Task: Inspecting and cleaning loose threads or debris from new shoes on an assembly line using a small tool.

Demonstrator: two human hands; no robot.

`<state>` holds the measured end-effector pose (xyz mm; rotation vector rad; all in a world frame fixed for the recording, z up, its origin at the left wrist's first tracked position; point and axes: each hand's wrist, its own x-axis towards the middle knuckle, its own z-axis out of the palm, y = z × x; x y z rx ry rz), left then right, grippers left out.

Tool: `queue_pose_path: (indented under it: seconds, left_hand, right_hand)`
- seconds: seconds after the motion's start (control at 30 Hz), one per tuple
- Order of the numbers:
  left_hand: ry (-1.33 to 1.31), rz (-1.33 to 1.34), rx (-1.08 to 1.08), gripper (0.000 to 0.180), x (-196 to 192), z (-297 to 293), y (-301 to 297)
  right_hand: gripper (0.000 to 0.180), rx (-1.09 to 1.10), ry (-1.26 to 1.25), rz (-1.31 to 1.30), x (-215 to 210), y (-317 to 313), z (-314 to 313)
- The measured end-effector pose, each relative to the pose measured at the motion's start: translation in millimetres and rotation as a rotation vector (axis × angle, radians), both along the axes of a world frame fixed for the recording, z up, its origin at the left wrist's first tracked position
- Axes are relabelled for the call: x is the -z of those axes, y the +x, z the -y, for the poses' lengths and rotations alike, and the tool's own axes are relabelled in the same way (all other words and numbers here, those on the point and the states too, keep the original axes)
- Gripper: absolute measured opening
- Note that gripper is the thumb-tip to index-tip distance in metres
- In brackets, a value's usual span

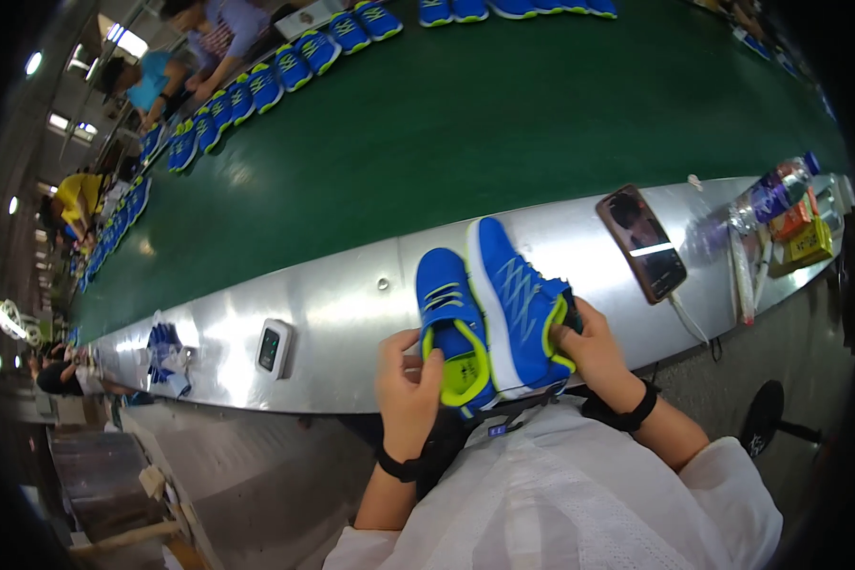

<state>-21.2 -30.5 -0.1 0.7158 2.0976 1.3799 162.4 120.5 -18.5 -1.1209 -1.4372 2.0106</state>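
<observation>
Two blue sneakers with lime-green linings are in front of me at the metal edge, toes pointing away. The left sneaker (pixel 446 302) is upright, its opening and insole facing up. Against it, the right sneaker (pixel 513 304) is tipped on its side, showing its white sole edge and pale crossed lines. My left hand (pixel 408 389) is closed on the left sneaker's outer side, thumb and fingers at the collar. With its fingers at the heel opening, my right hand (pixel 594 353) grips the right sneaker; some fingertips are hidden behind it.
A green belt (pixel 465 142) runs beyond the metal ledge (pixel 370 261), with rows of blue sneakers (pixel 266 87) along its far side. A phone (pixel 642 244) with a white cable, a bottle (pixel 777 190) and a small white device (pixel 275 349) lie on the ledge. People work at left.
</observation>
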Motion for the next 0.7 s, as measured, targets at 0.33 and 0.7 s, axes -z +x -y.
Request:
queue_pose_path:
  seconds: [0.33, 0.7]
  left_hand:
    - [-0.047, -0.584, 0.114, 0.017, -13, -2, -12]
    - [-0.025, -0.738, 0.541, 0.016, -95, -31, -27]
  right_hand:
    - [0.038, 0.031, 0.56, 0.173, -30, 5, 2]
    - [0.049, -0.032, 0.568, 0.124, -10, 12, 24]
